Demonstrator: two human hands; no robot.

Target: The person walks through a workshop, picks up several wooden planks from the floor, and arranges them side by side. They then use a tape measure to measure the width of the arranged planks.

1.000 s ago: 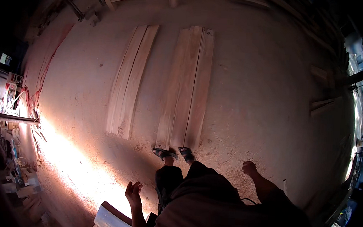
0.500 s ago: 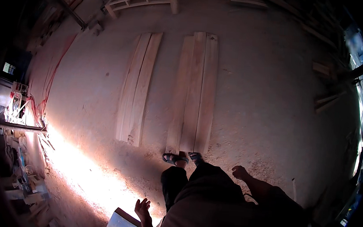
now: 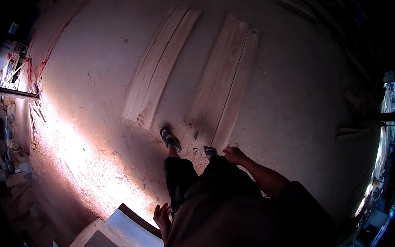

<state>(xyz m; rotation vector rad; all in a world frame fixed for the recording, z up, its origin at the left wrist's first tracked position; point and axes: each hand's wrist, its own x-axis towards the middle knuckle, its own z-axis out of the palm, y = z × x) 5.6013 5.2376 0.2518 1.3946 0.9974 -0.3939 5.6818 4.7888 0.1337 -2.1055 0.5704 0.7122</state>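
Observation:
My left hand [image 3: 161, 215] hangs low beside my leg, close to a blue-and-white box-like object [image 3: 134, 228] with a dark edge. Its fingers are parted and nothing shows in them. My right hand [image 3: 234, 155] is out in front of my thigh, fingers curled in, with nothing seen in it. Beyond it, apart from the hand, a group of long wooden boards [image 3: 225, 80] lies side by side on the floor. Another group of boards [image 3: 162, 67] lies to the left of those. My sandalled feet [image 3: 170, 139] stand at the near ends of the boards.
Sawdust or shavings lie on the concrete floor [image 3: 105, 72] around my feet. Bright light falls across the floor at left. Red cords [image 3: 59, 47] run along the far left, near a cluttered edge. Timber pieces [image 3: 350, 132] lie in shadow at right.
I have stepped forward and left, one foot now near the left boards. My right hand has swung forward and inward. More of the blue-and-white object shows, and the slatted wooden frame has left view.

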